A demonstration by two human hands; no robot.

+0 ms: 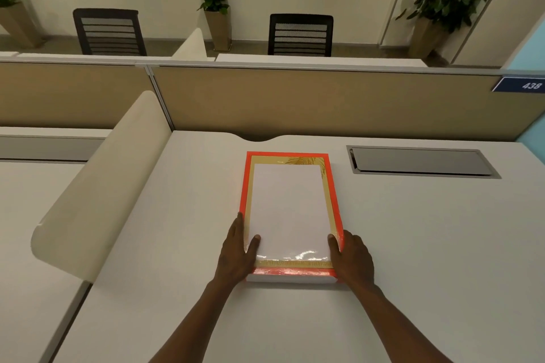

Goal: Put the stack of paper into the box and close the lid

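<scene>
Forearms: both rise from the bottom edge of the frame toward the centre, converging on the near end of the box
Left hand (236,247): lies flat against the box's left wall with fingers stretched along the orange rim and the thumb hooked over onto the white surface – it clamps nothing, only presses and steadies
Right hand (351,256): mirrors it on the right wall, fingers spread down the outside, thumb laid over the rim – likewise pressing, not gripping; two hands at matching corners would keep the box square while it is seated
Box (290,272): lower centre of the frame, long side running away from the viewer, orange rim on a pale base whose near wall shows white
Stack of paper (287,209): the white sheet fills the gold-bordered inside of the orange frame; a glossy glare near its close edge suggests a clear film or window over it, so I cannot tell whether the lid is already on
Desk (413,244): plain white, the box set mid-surface within easy reach
Cable hatch (420,160): grey, right of the box's far end, well apart
Partition (295,100): tan, across the middle of the frame behind the desk
</scene>
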